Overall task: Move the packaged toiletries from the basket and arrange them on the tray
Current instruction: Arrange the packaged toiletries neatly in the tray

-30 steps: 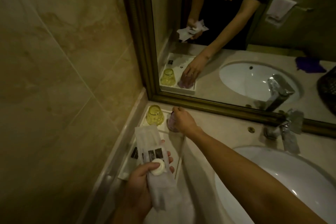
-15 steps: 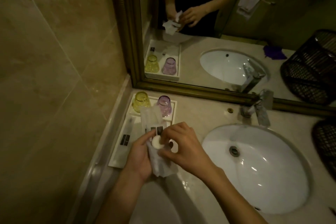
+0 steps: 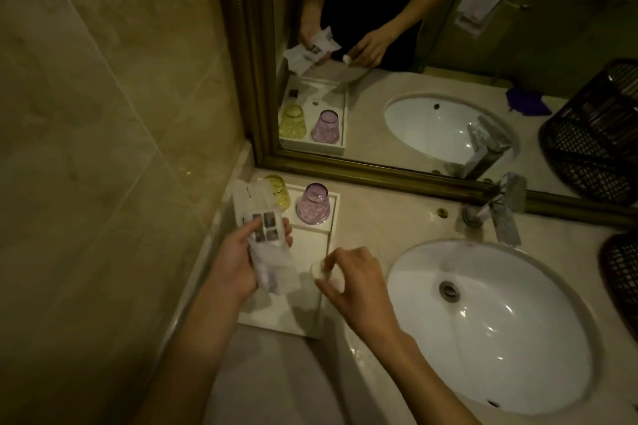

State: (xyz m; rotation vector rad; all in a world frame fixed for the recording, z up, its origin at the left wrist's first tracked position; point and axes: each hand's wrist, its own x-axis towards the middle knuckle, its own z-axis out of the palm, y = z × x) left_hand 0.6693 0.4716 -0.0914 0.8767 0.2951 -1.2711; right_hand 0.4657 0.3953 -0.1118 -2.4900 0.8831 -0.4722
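Observation:
A white tray lies on the counter against the left wall. My left hand is over its left side, shut on a bunch of white toiletry packets with dark labels. My right hand pinches a small round white soap over the tray's right edge. A dark woven basket shows at the far right edge, cut off by the frame.
A yellow glass and a purple glass stand upside down on the tray's far end. A white sink basin with a chrome tap lies to the right. A gold-framed mirror runs along the back.
My right hand left the purple glass, came to the left hand and took the round soap from it, then moved right over the tray's edge. The left hand shifted left with the packets.

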